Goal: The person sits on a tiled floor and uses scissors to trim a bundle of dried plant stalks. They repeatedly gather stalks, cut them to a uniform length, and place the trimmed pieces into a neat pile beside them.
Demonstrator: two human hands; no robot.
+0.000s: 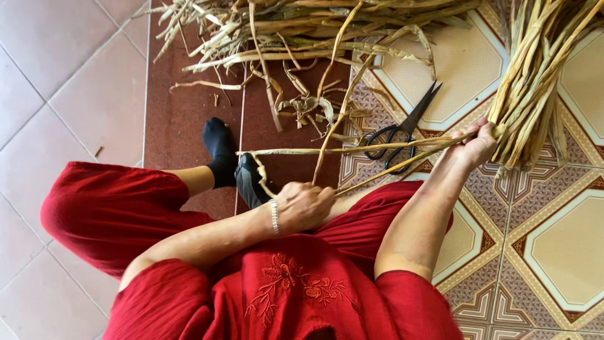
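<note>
Seated on the floor (69,94), pale plain tiles at far left, with a red-trousered knee (107,208) bent outward and two black-socked feet (226,160) resting on a reddish-brown strip of tile. Just right of the feet, left hand (305,206) closed into a fist around the near ends of several long dried strands (377,149), a beaded bracelet (274,217) at the wrist. Above that, along the top edge, a loose heap of dried stalks (302,25) with curled scraps scattered below it. Further right, black scissors (402,132) lying shut on the patterned tiles, just beyond the stretched strands and untouched. Then right hand (477,145), fingers clamped on the far ends of the same strands, touching the lower end of a thick upright bundle (535,82) of pale stalks at the right edge.

Strands spanning from fist to fist, nearly straight, one stray strand arching up toward the heap.

To do this well, judging from the pose: hold even tension across both fists so the strands lie straight and parallel; pinch close to the ends without crushing the brittle fibre; pull steadily, not in jerks, since dry material likely snaps or splits unevenly; mind the stray arching strand so it does not snag the heap; steer clear of the scissors beneath.
</note>
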